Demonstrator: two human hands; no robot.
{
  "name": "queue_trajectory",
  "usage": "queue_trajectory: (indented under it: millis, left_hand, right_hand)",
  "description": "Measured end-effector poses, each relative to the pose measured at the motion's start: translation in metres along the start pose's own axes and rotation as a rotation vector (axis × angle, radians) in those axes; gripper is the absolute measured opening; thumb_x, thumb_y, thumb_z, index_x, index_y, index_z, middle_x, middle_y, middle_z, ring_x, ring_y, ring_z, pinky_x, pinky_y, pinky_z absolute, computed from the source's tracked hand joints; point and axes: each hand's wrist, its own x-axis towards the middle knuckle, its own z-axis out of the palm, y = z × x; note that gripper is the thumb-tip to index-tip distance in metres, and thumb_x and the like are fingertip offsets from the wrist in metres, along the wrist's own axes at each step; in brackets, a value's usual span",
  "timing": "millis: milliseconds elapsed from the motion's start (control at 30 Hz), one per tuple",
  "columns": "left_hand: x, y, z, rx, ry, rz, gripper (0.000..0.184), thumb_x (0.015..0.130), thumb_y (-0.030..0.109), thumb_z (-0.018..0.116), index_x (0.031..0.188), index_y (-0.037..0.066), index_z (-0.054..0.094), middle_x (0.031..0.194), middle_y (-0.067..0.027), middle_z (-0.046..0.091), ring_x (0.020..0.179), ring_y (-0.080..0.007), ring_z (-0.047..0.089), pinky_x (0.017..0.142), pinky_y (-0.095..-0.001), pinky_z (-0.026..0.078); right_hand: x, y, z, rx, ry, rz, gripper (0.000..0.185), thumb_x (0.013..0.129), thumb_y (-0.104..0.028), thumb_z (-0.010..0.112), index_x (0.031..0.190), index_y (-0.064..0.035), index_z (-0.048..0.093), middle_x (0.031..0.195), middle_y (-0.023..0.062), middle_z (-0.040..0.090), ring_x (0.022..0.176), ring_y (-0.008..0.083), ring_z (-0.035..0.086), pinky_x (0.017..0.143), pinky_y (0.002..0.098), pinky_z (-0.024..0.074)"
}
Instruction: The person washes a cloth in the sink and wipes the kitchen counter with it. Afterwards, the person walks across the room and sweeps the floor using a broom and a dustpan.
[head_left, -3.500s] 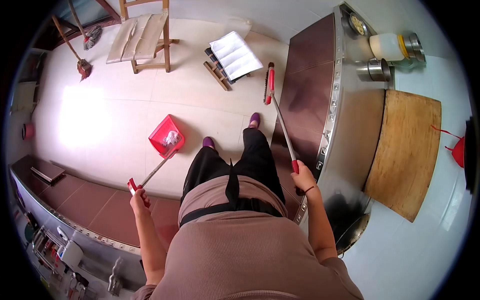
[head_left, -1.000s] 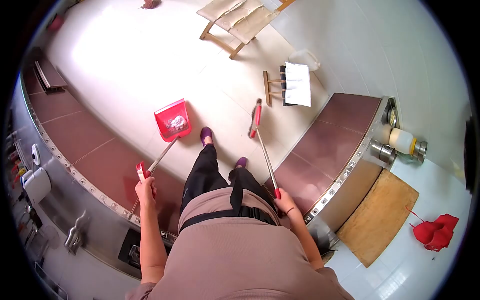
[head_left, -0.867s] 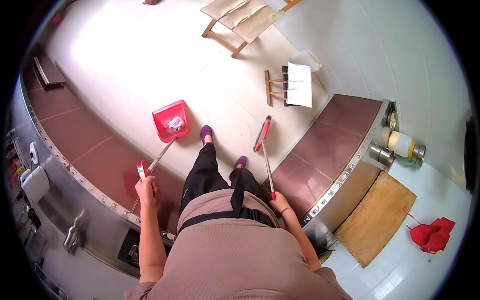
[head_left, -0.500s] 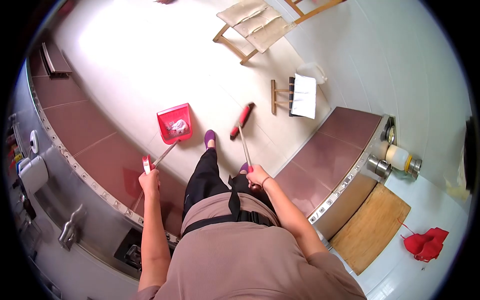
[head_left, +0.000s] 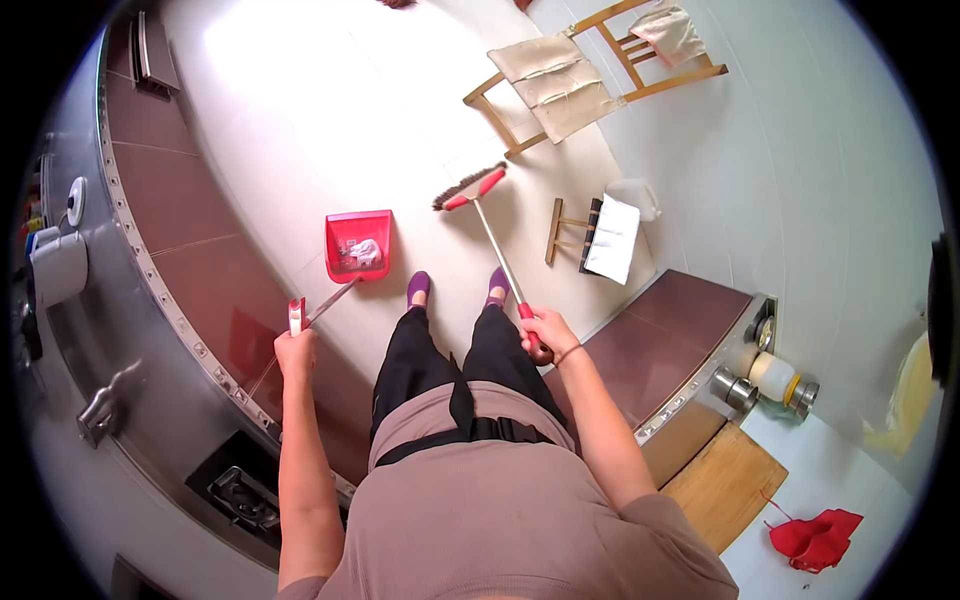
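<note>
My left hand [head_left: 295, 355] is closed round the upper end of the handle of a red dustpan [head_left: 341, 255]. The pan rests on the pale floor ahead of me, with a crumpled white scrap [head_left: 362, 252] and smaller bits inside. My right hand [head_left: 548, 335] grips the red lower part of a broom [head_left: 492, 235] handle. The broom's red head with dark bristles lies out on the floor, to the right of the dustpan and apart from it. Both purple shoes [head_left: 418, 289] show below, side by side.
A wooden chair [head_left: 555, 85] with a cloth seat stands ahead right. Nearer is a small stool [head_left: 612, 238] with a white cover, by the wall. Brown-fronted cabinets [head_left: 185, 200] line the left; a counter with a wooden board [head_left: 725, 485] and a red bag [head_left: 815, 540] is at right.
The broom head has moved away from me and turned, its bristles now facing forward and left. My right foot has come into view beside the left. The dustpan stays in my left hand.
</note>
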Motion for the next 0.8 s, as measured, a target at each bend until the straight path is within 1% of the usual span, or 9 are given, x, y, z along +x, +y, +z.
queue_trajectory:
  millis: [67, 200, 267, 367, 500, 567, 633, 667, 800]
  left_hand:
    - [-0.006, 0.001, -0.003, 0.007, 0.017, -0.005, 0.009, 0.065, 0.009, 0.056, 0.068, 0.001, 0.053, 0.049, -0.0008, 0.045, 0.035, -0.0106, 0.041, 0.033, -0.0268, 0.031]
    - [-0.03, 0.008, 0.009, 0.047, 0.082, 0.004, 0.008, 0.064, 0.009, 0.056, 0.068, 0.002, 0.053, 0.049, -0.0001, 0.045, 0.036, -0.0103, 0.042, 0.034, -0.0261, 0.032]
    - [-0.032, 0.002, 0.016, 0.055, 0.121, 0.024, 0.007, 0.064, 0.008, 0.056, 0.068, 0.003, 0.053, 0.049, -0.0001, 0.045, 0.036, -0.0103, 0.042, 0.034, -0.0259, 0.032]
    - [-0.039, -0.003, 0.023, 0.017, 0.06, -0.029, 0.007, 0.064, 0.007, 0.056, 0.069, 0.003, 0.054, 0.049, -0.0001, 0.046, 0.035, -0.0103, 0.042, 0.033, -0.0256, 0.031]
    - [-0.077, 0.015, 0.053, -0.064, 0.048, -0.052, 0.007, 0.065, 0.005, 0.056, 0.072, 0.003, 0.053, 0.049, 0.0005, 0.045, 0.032, -0.0092, 0.039, 0.03, -0.0238, 0.028]
    - [-0.093, 0.02, 0.073, -0.146, 0.078, -0.054, 0.007, 0.066, 0.006, 0.057, 0.07, 0.004, 0.052, 0.049, 0.001, 0.044, 0.032, -0.0085, 0.039, 0.03, -0.0228, 0.028]
    - [-0.104, 0.012, 0.094, -0.156, 0.109, -0.077, 0.008, 0.066, 0.006, 0.057, 0.072, 0.004, 0.053, 0.05, 0.0012, 0.044, 0.032, -0.0082, 0.038, 0.03, -0.0224, 0.027]
    - [-0.105, 0.009, 0.105, -0.183, 0.144, -0.092, 0.009, 0.066, 0.007, 0.058, 0.074, 0.004, 0.054, 0.05, 0.0014, 0.044, 0.032, -0.0078, 0.038, 0.03, -0.0221, 0.027]
    - [-0.134, 0.021, 0.14, -0.253, 0.17, -0.107, 0.011, 0.067, 0.008, 0.058, 0.076, 0.003, 0.055, 0.05, 0.0019, 0.043, 0.033, -0.0075, 0.037, 0.03, -0.0221, 0.028]
  right_hand:
    - [-0.013, 0.002, -0.022, 0.023, 0.089, 0.015, 0.038, 0.075, -0.003, 0.054, 0.112, 0.0011, 0.049, 0.061, 0.0057, 0.052, 0.044, 0.015, 0.052, 0.038, 0.0269, 0.041]
    - [-0.023, -0.014, -0.081, 0.003, 0.234, -0.032, 0.043, 0.074, -0.003, 0.055, 0.116, 0.0022, 0.047, 0.061, 0.0064, 0.053, 0.044, 0.0151, 0.052, 0.038, 0.0258, 0.0401]
    - [-0.013, -0.031, -0.117, -0.151, 0.294, -0.061, 0.041, 0.072, -0.001, 0.054, 0.113, 0.0031, 0.049, 0.058, 0.0073, 0.054, 0.043, 0.0158, 0.053, 0.037, 0.0271, 0.041]
    - [0.006, -0.065, -0.176, -0.339, 0.317, -0.096, 0.037, 0.07, 0.0, 0.053, 0.106, 0.006, 0.051, 0.057, 0.0088, 0.055, 0.041, 0.0167, 0.054, 0.038, 0.0281, 0.0419]
    - [0.029, -0.118, -0.244, -0.462, 0.467, -0.125, 0.034, 0.067, 0.0, 0.05, 0.1, 0.0081, 0.05, 0.057, 0.0105, 0.055, 0.043, 0.0185, 0.055, 0.037, 0.0293, 0.0417]
    - [0.053, -0.133, -0.293, -0.54, 0.451, -0.139, 0.028, 0.068, 0.001, 0.048, 0.095, 0.0075, 0.051, 0.055, 0.0108, 0.054, 0.044, 0.0208, 0.056, 0.037, 0.0308, 0.0413]
    - [0.065, -0.136, -0.335, -0.686, 0.47, -0.02, 0.019, 0.068, 0.001, 0.048, 0.087, 0.0053, 0.052, 0.054, 0.0123, 0.053, 0.045, 0.023, 0.057, 0.038, 0.0333, 0.0419]
    - [0.073, -0.135, -0.356, -0.79, 0.469, -0.033, 0.012, 0.072, -0.003, 0.047, 0.081, 0.0011, 0.053, 0.053, 0.0131, 0.053, 0.044, 0.0242, 0.057, 0.04, 0.0352, 0.0434]
    - [0.055, -0.159, -0.367, -0.93, 0.424, 0.141, 0.016, 0.075, -0.003, 0.043, 0.091, -0.0045, 0.046, 0.052, 0.0096, 0.049, 0.039, 0.0203, 0.052, 0.034, 0.0335, 0.0381]
